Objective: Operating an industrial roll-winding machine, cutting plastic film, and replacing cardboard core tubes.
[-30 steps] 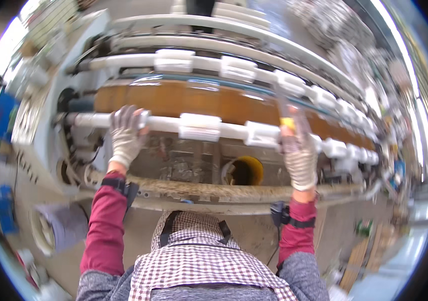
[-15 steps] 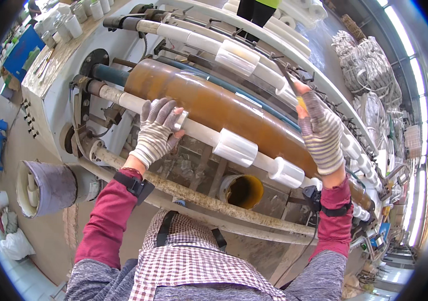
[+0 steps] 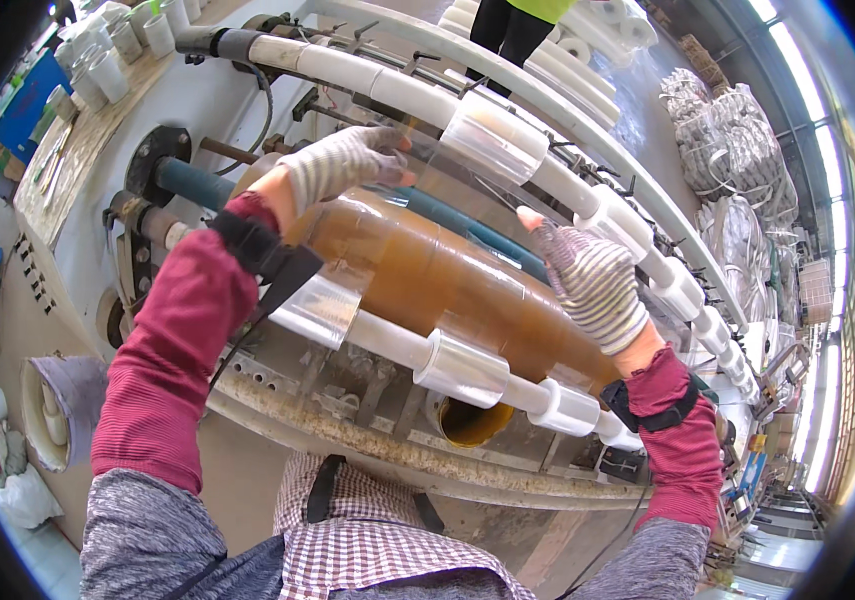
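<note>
My left hand [image 3: 342,162], in a striped fingerless glove, reaches across the brown roller [image 3: 427,265]. Its fingers pinch clear plastic film beside the far film roll [image 3: 494,138]. My right hand [image 3: 595,283], gloved alike, is over the roller's right part, closed on a thin knife [image 3: 497,192]; its handle is mostly hidden by the fingers. On the near white shaft [image 3: 387,340] sit a wide clear film roll [image 3: 319,308], a second film roll [image 3: 461,368] and a third film roll [image 3: 563,406]. Clear film lies over the brown roller's left part.
Beyond the far shaft runs a white frame rail [image 3: 407,28], with a person in dark trousers [image 3: 507,40] behind it. A yellow-rimmed bucket [image 3: 472,422] stands below the near shaft. White cups [image 3: 107,75] stand on the left bench; bundled sacks [image 3: 732,140] pile up right.
My left hand has left the near shaft and crossed over the roller to the far film. My right hand, with the knife, has moved left and nearer. The view has shifted a little.
</note>
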The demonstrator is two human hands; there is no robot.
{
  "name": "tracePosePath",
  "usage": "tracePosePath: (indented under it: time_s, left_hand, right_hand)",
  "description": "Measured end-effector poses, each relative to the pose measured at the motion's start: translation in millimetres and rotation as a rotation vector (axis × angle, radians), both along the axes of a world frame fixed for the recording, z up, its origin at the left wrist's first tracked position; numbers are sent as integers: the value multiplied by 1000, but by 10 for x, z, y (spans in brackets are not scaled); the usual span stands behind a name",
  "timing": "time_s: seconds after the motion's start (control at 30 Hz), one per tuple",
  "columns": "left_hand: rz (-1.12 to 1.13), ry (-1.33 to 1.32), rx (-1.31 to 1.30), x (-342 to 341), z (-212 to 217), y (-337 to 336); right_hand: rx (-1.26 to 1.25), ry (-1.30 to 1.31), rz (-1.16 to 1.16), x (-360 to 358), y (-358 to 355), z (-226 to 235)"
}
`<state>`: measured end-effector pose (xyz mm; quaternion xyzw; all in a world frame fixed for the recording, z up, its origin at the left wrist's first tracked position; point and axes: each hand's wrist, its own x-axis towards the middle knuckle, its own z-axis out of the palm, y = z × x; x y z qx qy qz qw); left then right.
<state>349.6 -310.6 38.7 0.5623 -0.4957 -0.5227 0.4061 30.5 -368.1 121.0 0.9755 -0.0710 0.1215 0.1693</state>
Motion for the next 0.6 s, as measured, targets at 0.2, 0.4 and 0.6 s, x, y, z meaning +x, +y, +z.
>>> tracePosePath:
  time_s: [0.2,0.4,0.6]
  left_hand:
    - [-201,299,-88,-123,-693,-897]
    - [-348,-1146,-534,-437,-818,-1201]
    - [-708,-579,-99,-448,98,321]
  right_hand:
    - [-71,21,-20,434,-178,-60]
    - [-93,-111,57,1134,-338,-195]
    - [11,194,-134,-294,-440,-344]
